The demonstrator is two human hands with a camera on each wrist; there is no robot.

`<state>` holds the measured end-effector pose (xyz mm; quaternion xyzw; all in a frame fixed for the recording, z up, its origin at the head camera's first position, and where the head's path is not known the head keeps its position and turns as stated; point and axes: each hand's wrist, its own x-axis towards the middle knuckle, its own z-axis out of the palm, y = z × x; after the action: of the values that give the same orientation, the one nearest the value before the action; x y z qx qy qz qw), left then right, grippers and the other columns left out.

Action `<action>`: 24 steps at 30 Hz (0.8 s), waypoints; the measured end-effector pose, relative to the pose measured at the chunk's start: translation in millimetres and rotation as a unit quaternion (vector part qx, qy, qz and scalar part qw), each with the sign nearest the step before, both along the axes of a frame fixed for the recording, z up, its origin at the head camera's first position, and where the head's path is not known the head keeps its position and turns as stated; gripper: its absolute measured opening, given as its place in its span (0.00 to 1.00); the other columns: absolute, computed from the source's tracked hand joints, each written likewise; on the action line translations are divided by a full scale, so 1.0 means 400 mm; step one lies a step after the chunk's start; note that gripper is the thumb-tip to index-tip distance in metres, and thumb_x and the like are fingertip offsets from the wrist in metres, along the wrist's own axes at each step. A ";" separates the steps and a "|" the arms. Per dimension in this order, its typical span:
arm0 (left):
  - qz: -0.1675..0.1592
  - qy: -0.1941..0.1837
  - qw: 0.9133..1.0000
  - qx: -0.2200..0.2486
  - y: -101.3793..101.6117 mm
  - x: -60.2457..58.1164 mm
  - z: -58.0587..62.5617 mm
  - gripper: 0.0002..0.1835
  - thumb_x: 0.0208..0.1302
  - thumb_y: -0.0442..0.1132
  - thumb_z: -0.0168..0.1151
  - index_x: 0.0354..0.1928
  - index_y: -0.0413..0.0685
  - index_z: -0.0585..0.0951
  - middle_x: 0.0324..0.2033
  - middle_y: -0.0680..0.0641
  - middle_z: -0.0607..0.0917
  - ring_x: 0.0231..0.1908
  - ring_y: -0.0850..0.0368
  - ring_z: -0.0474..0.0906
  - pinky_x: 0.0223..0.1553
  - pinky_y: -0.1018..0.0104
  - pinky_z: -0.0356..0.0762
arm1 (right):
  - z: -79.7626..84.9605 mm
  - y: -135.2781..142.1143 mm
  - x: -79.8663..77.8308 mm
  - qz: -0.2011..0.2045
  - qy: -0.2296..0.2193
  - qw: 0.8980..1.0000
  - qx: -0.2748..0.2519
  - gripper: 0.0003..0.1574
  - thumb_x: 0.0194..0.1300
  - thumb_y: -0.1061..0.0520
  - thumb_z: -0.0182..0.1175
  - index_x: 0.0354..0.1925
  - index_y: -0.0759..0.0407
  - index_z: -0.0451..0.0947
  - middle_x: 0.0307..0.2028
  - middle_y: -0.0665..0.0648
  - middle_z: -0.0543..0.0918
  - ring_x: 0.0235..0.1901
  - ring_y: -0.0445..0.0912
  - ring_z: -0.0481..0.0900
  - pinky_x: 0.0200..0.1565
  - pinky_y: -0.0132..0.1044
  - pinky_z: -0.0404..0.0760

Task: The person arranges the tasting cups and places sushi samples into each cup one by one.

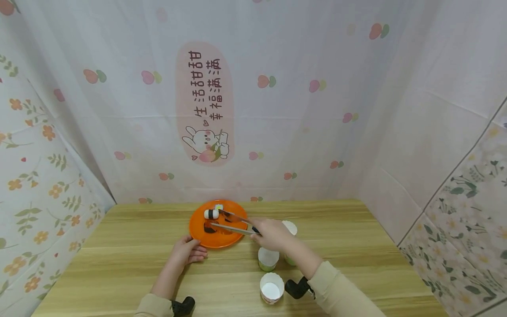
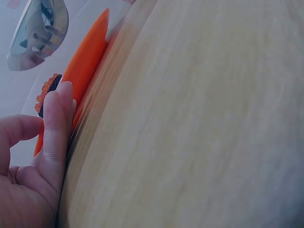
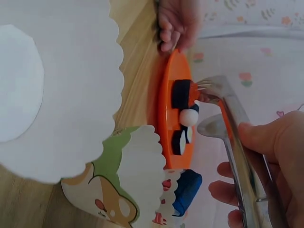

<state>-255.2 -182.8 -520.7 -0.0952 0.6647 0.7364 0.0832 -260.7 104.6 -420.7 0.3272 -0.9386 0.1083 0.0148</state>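
An orange plate (image 1: 219, 240) lies toward the back of the table, and my left hand (image 1: 186, 252) pinches its near-left rim between thumb and fingers. My right hand (image 1: 272, 234) grips metal tongs (image 1: 236, 230), spread over the plate. One tip is fork-like, the other spoon-shaped, as the right wrist view shows. The fork tip is close to a toy roe sushi (image 3: 181, 94) wrapped in black. Behind it on the plate lie a white sushi piece with a black band (image 1: 211, 214) and a small white piece with a yellow centre (image 1: 218, 207). Another dark-wrapped piece (image 1: 228, 217) is partly hidden by the tongs.
Several scalloped paper cups stand right of the plate: one in front (image 1: 271, 288), a green one (image 1: 268, 259) behind it, and others partly hidden by my right arm. A blue object (image 3: 188, 192) shows beside a red-printed cup. Patterned curtains (image 1: 277, 132) border the table.
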 end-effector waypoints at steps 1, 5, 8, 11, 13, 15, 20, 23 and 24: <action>0.000 0.001 1.000 0.000 0.000 -0.001 -0.001 0.15 0.71 0.31 0.46 0.54 0.27 0.64 0.23 0.41 0.83 0.22 0.52 0.83 0.25 0.64 0.82 | -0.001 -0.003 -0.001 0.001 0.000 1.000 0.001 0.32 0.68 0.48 0.59 0.64 0.60 0.69 0.56 0.56 0.79 0.42 0.45 0.81 0.37 0.36 0.80; 0.000 0.002 1.000 0.001 -0.002 -0.003 -0.002 0.16 0.71 0.31 0.46 0.55 0.27 0.63 0.24 0.40 0.83 0.22 0.52 0.83 0.25 0.64 0.82 | -0.003 -0.014 -0.005 0.002 -0.002 1.000 0.000 0.30 0.68 0.49 0.59 0.63 0.61 0.70 0.51 0.56 0.81 0.33 0.41 0.79 0.30 0.32 0.77; 0.000 0.004 1.000 0.001 -0.003 -0.004 -0.003 0.16 0.71 0.31 0.46 0.56 0.27 0.63 0.24 0.40 0.83 0.23 0.51 0.83 0.25 0.63 0.82 | -0.003 -0.022 -0.006 0.000 -0.003 1.000 0.001 0.29 0.67 0.50 0.61 0.62 0.61 0.71 0.49 0.55 0.82 0.32 0.40 0.78 0.28 0.32 0.76; 0.000 0.004 1.000 0.000 -0.003 -0.004 -0.003 0.17 0.71 0.31 0.47 0.56 0.27 0.63 0.24 0.40 0.83 0.23 0.51 0.83 0.25 0.63 0.83 | -0.006 -0.030 -0.008 -0.004 -0.004 1.000 0.006 0.28 0.66 0.51 0.61 0.61 0.60 0.72 0.50 0.55 0.81 0.37 0.43 0.81 0.31 0.33 0.78; 0.000 0.004 1.000 0.000 -0.003 -0.004 -0.002 0.17 0.71 0.31 0.46 0.56 0.27 0.63 0.24 0.40 0.83 0.23 0.51 0.83 0.25 0.63 0.82 | -0.011 -0.036 -0.011 -0.006 -0.005 1.000 0.007 0.28 0.65 0.52 0.62 0.61 0.61 0.73 0.50 0.55 0.81 0.39 0.44 0.81 0.33 0.35 0.79; 0.000 0.003 1.000 0.000 -0.002 -0.004 -0.002 0.16 0.71 0.31 0.46 0.56 0.27 0.63 0.24 0.40 0.83 0.23 0.51 0.83 0.25 0.63 0.82 | -0.015 -0.041 -0.013 -0.009 -0.007 1.000 0.009 0.28 0.65 0.52 0.62 0.61 0.61 0.73 0.50 0.55 0.81 0.41 0.45 0.81 0.34 0.36 0.79; 0.002 0.002 1.000 -0.001 -0.001 -0.002 -0.002 0.16 0.71 0.31 0.46 0.56 0.27 0.63 0.23 0.40 0.83 0.22 0.51 0.83 0.24 0.63 0.82 | -0.026 -0.052 -0.020 -0.017 -0.009 1.000 0.021 0.29 0.65 0.51 0.62 0.61 0.59 0.73 0.50 0.54 0.82 0.42 0.45 0.81 0.35 0.37 0.79; 0.003 0.000 1.000 -0.001 0.000 0.000 -0.002 0.16 0.71 0.31 0.46 0.56 0.27 0.63 0.23 0.40 0.83 0.22 0.51 0.83 0.24 0.63 0.82 | -0.028 -0.058 -0.022 -0.020 -0.014 0.999 0.025 0.28 0.65 0.50 0.62 0.61 0.58 0.73 0.49 0.54 0.82 0.41 0.45 0.80 0.35 0.37 0.79; 0.004 0.000 1.000 -0.002 0.000 0.000 -0.002 0.16 0.71 0.31 0.46 0.56 0.27 0.63 0.23 0.40 0.83 0.22 0.51 0.83 0.24 0.63 0.82 | -0.028 -0.060 -0.023 -0.022 -0.017 0.999 0.025 0.28 0.65 0.50 0.62 0.61 0.58 0.73 0.48 0.54 0.82 0.40 0.44 0.80 0.34 0.37 0.79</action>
<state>-255.3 -182.9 -521.6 -0.0976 0.6656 0.7356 0.0802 -270.0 80.7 -432.0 0.3052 -0.9480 0.0901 -0.0074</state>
